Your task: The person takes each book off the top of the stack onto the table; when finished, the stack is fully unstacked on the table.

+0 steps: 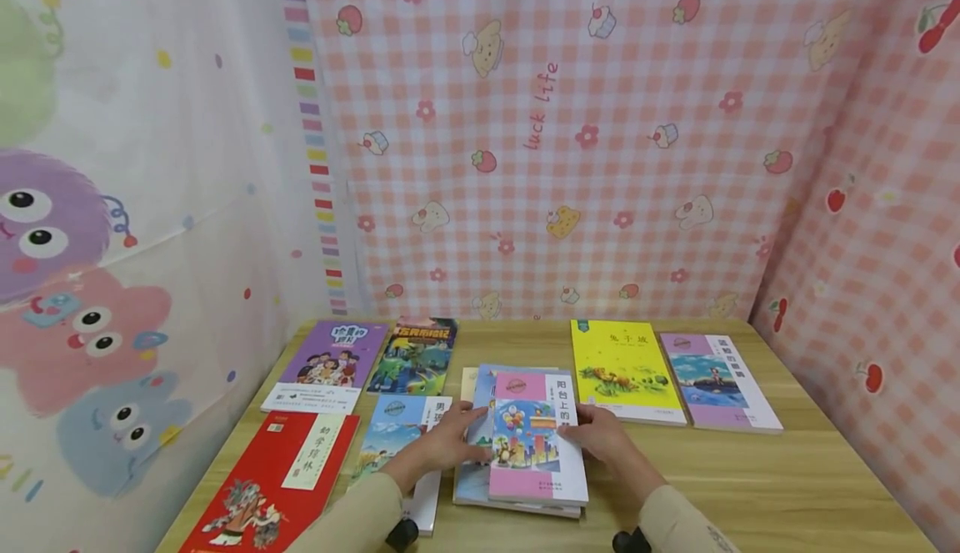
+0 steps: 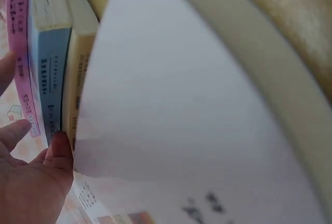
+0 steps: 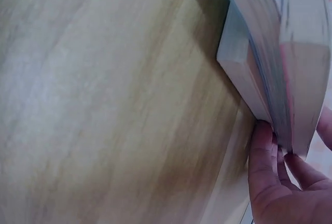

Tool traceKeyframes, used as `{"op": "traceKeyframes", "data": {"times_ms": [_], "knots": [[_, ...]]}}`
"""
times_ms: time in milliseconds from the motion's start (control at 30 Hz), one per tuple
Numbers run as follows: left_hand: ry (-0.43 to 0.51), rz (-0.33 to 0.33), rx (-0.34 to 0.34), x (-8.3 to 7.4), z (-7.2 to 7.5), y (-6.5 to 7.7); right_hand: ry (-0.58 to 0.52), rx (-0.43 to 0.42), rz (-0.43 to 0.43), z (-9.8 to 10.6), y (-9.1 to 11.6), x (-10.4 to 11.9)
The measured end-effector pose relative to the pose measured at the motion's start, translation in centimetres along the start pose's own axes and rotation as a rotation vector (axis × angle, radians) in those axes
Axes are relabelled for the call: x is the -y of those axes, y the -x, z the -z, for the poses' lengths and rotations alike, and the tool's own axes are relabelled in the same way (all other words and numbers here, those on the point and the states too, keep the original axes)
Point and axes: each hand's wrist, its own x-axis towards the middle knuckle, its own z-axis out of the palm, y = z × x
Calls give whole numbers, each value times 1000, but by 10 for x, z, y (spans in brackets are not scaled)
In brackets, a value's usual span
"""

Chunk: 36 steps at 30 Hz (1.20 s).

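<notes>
A small stack of books lies at the front middle of the table. On top is a pink-and-white book with a balloon picture, over a light blue book and a cream book. My left hand holds the stack's left side, its fingertips at the spines in the left wrist view. From the right, my right hand grips the stack, thumb by the top cover and fingers along the page edges. Under my left wrist lies another blue-and-white book, partly hidden by the hand and sleeve.
To the left lie a red book, a purple book and a dark green illustrated book. At the right back are a yellow book and a lilac-and-white book. Patterned cloths hang around the wooden table.
</notes>
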Motion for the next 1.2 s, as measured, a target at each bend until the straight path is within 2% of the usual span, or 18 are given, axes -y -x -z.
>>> {"op": "traceKeyframes", "data": {"times_ms": [133, 300, 467, 633, 900, 1033, 1200], "knots": [[-77, -6, -15, 0, -2, -2, -23, 5, -15, 5, 2, 1], [-125, 24, -13, -1, -1, -5, -52, 15, -26, 17, 3, -2], [-157, 20, -1, 2, 1, -6, -107, 78, -10, 33, 2, -7], [-159, 21, -4, 6, 4, -4, -148, 139, -10, 43, 3, -9], [-148, 29, -6, 9, 4, -2, -205, 152, 15, 60, 9, -13], [-154, 35, -6, 10, 4, -3, -212, 147, 17, 76, 10, -17], [-152, 38, -2, 11, 3, -5, -216, 193, 33, 104, 12, -26]]}}
